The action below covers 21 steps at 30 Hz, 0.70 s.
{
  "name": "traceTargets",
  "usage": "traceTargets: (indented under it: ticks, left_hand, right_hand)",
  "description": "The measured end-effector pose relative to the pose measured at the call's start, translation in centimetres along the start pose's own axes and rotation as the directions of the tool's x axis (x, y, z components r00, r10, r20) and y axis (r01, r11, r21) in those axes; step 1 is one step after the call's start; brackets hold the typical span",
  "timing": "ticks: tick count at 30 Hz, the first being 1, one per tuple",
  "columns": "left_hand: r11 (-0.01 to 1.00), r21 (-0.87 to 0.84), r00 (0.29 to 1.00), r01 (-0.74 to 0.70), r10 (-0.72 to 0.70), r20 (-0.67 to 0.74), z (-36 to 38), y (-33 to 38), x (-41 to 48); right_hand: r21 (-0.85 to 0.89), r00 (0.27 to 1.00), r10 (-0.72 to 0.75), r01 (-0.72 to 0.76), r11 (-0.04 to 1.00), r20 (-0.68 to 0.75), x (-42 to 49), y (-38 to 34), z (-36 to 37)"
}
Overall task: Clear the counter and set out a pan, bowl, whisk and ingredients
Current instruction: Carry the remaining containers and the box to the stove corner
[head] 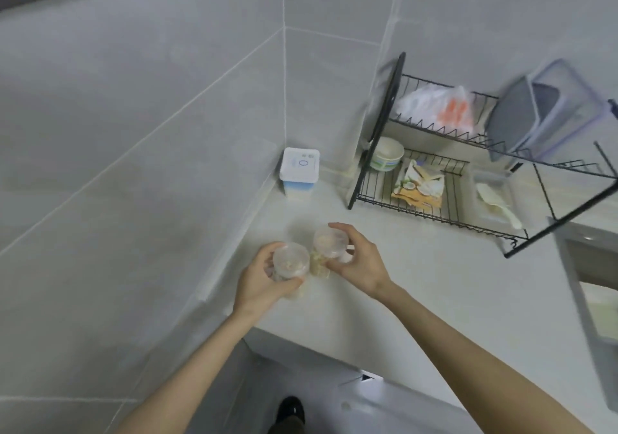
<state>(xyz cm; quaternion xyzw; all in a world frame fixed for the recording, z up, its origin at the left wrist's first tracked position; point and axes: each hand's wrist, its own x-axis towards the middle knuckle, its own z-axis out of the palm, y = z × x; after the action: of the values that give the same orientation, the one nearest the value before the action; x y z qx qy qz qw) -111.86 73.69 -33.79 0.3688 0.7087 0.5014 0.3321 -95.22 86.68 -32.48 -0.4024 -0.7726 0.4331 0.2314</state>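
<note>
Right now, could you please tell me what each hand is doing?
The left hand grips the nearer clear jar.
The right hand grips the farther clear jar.

Grey tiled walls [140, 106], pale counter [418, 266] corner

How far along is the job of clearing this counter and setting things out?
Done: nothing looks set out yet; no pan or whisk is in view, and the cream bowl sits in the black wire rack. In hand: the left hand grips one clear plastic jar, the right hand a second clear jar. Left: the white-and-blue lidded tub stands in the corner of the white counter.
</note>
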Motion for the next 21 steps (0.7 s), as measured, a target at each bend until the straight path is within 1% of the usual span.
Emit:
traceTargets:
  ticks: [2,6,8,9,10,16,17,19,21]
  left_hand:
    - [1.0,0.013,0.998,-0.025,0.024,0.06,2.2,1.4,0.3]
    - [0.995,0.012,0.976,-0.1,0.095,0.194,8.5,4.6,0.0]
    - [0.989,0.004,0.95,-0.148,0.141,0.277,12.7,6.6,-1.0]
    - [0.986,-0.003,0.941,-0.167,0.16,0.297,13.8,6.9,-1.1]
    - [0.982,-0.011,0.922,-0.188,0.18,0.342,16.6,8.2,-2.1]
    - [0.959,-0.051,0.822,-0.28,0.267,0.503,27.8,12.7,-7.4]
    - [0.956,-0.058,0.799,-0.289,0.274,0.535,29.5,13.5,-8.4]
    - [0.945,-0.071,0.731,-0.319,0.293,0.616,34.1,15.2,-11.7]
    - [0.939,-0.082,0.687,-0.335,0.303,0.66,36.5,16.1,-13.1]
  right_hand:
    - [0.009,0.999,0.027,-0.026,1.0,-0.045,-1.6,1.1,-2.7]
    - [0.057,0.98,0.091,-0.082,0.995,-0.179,-6.1,3.4,-8.9]
    - [0.081,0.957,0.127,-0.109,0.991,-0.26,-9.4,4.6,-12.7]
    - [0.098,0.949,0.144,-0.121,0.988,-0.281,-10.3,4.8,-13.7]
    - [0.105,0.928,0.162,-0.134,0.985,-0.335,-12.6,5.6,-16.0]
    - [0.15,0.826,0.248,-0.199,0.969,-0.507,-23.5,8.4,-25.0]
    - [0.167,0.802,0.263,-0.205,0.964,-0.536,-25.4,8.9,-26.3]
    - [0.196,0.736,0.298,-0.225,0.955,-0.608,-30.5,9.9,-29.1]
    - [0.195,0.704,0.305,-0.235,0.952,-0.641,-33.1,10.3,-30.6]
